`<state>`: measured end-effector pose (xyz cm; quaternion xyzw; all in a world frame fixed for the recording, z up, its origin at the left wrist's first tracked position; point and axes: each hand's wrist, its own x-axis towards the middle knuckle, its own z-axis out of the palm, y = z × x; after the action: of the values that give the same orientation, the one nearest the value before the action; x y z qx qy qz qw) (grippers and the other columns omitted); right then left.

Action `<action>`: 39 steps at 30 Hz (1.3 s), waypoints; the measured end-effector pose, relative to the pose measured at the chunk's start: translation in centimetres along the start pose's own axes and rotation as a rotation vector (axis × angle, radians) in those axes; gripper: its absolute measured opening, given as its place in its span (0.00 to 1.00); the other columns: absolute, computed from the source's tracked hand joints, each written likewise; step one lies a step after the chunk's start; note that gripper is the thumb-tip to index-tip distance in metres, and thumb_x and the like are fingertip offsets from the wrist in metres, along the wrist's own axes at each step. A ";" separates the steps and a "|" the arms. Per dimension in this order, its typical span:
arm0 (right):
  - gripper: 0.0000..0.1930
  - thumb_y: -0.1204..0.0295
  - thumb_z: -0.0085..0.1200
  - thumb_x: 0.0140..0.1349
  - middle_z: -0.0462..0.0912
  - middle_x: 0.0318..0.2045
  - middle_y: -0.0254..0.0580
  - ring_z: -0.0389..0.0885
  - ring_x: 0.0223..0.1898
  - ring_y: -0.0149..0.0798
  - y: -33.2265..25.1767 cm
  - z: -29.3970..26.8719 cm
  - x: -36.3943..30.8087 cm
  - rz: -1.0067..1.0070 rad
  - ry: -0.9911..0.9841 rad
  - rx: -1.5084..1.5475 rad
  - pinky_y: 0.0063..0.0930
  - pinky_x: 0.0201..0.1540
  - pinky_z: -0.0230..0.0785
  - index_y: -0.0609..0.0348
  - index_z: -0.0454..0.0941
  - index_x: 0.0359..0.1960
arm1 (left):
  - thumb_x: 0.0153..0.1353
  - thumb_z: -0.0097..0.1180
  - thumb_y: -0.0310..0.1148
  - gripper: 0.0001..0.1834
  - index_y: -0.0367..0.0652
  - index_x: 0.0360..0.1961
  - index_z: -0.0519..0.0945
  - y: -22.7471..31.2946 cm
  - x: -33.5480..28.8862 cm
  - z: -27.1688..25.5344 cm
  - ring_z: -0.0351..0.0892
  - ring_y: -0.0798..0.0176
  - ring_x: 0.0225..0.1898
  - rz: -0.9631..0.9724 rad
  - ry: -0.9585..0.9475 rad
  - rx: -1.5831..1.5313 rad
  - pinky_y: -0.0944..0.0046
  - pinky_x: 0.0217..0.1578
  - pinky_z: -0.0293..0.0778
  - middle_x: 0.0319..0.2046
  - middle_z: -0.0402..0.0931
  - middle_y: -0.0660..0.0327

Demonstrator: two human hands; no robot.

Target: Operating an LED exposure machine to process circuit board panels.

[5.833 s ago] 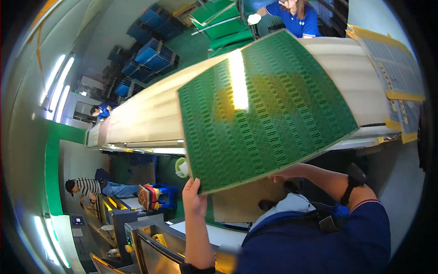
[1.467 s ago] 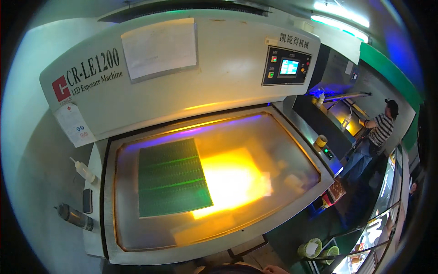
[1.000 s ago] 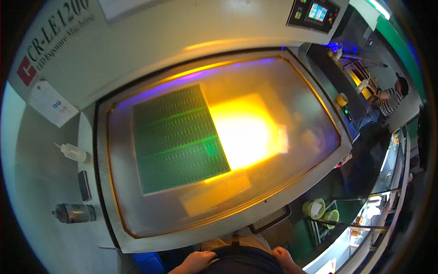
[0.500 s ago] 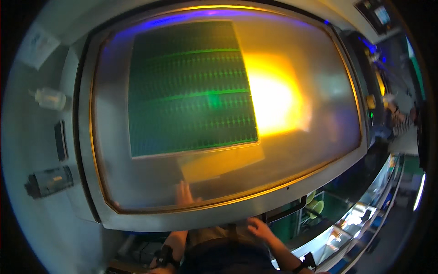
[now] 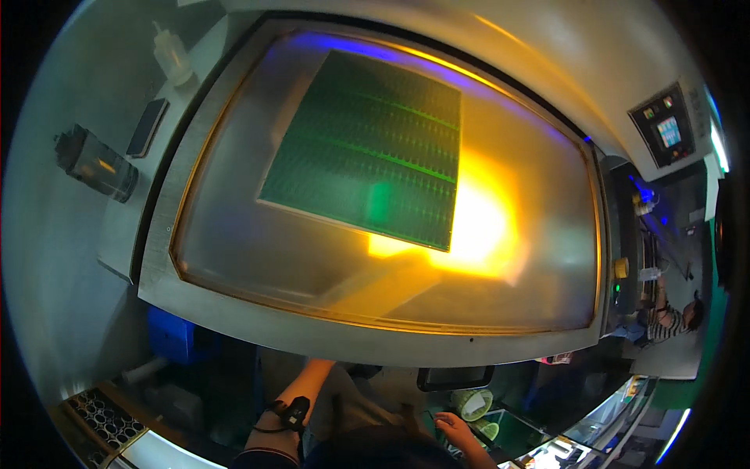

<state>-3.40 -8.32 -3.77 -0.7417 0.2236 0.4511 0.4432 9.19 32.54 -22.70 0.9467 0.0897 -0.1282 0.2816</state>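
A green circuit board panel [image 5: 375, 148] with rows of fine pattern lies in a wide metal frame [image 5: 375, 342] with a shiny, reflecting surface. My left hand [image 5: 319, 366] is at the frame's front edge; its fingers are hidden beneath the metal, so what it touches there cannot be seen. A dark band with a small device [image 5: 293, 413] is on my left wrist. My right hand [image 5: 451, 427] hangs low in front of my body, below a black handle [image 5: 455, 378], fingers loosely apart with nothing visible in them.
On the left ledge are a squeeze bottle [image 5: 172, 55], a dark phone-like slab [image 5: 148, 127] and a dark cylindrical object [image 5: 97, 164]. A control panel [image 5: 662, 125] is at right. Another person in a striped top [image 5: 668, 322] works farther right. Below stand green round containers [image 5: 473, 404].
My view has turned, so the frame and board appear tilted the other way. My left hand's reflection has left the shiny surface. My right hand appears lower, farther from the frame.
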 end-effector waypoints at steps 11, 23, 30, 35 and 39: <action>0.21 0.60 0.57 0.67 0.84 0.48 0.47 0.83 0.50 0.42 5.2 -6.3 -2.8 -0.139 0.087 -0.222 0.33 0.54 0.73 0.59 0.77 0.56 | 0.60 0.56 0.36 0.20 0.44 0.53 0.78 3.6 -2.5 -6.9 0.76 0.43 0.56 -0.098 0.192 0.252 0.48 0.58 0.69 0.51 0.79 0.50; 0.31 0.58 0.66 0.55 0.76 0.56 0.52 0.73 0.61 0.55 -9.7 -5.7 -8.9 -0.961 0.559 -0.754 0.51 0.65 0.61 0.49 0.73 0.61 | 0.60 0.54 0.33 0.24 0.57 0.60 0.75 12.9 -16.6 -20.0 0.82 0.46 0.49 0.059 -0.663 0.336 0.50 0.47 0.79 0.52 0.81 0.55; 0.25 0.65 0.58 0.59 0.71 0.65 0.49 0.75 0.61 0.52 -20.7 -9.7 -12.4 -1.150 0.461 -1.219 0.49 0.64 0.65 0.49 0.73 0.61 | 0.54 0.56 0.26 0.27 0.47 0.58 0.75 18.1 -15.7 -30.4 0.82 0.46 0.48 0.573 -0.182 0.450 0.46 0.50 0.77 0.47 0.82 0.55; 0.25 0.68 0.52 0.63 0.73 0.64 0.48 0.74 0.63 0.52 -29.2 -5.5 -3.6 -1.156 0.421 -1.034 0.48 0.64 0.67 0.48 0.70 0.64 | 0.56 0.54 0.27 0.31 0.48 0.65 0.70 13.6 -8.3 -34.4 0.75 0.44 0.59 0.502 0.035 0.652 0.40 0.63 0.65 0.64 0.71 0.58; 0.26 0.69 0.50 0.64 0.74 0.63 0.47 0.75 0.62 0.53 -31.0 0.2 5.1 -1.184 0.374 -1.169 0.47 0.63 0.68 0.48 0.68 0.66 | 0.57 0.54 0.26 0.35 0.51 0.69 0.66 7.2 -1.9 -34.1 0.72 0.42 0.61 0.322 -0.126 0.644 0.38 0.64 0.62 0.68 0.67 0.63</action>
<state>21.71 7.88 5.85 -0.9082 -0.4003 0.0583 0.1077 15.68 45.40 9.14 0.9790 -0.1229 -0.1622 -0.0096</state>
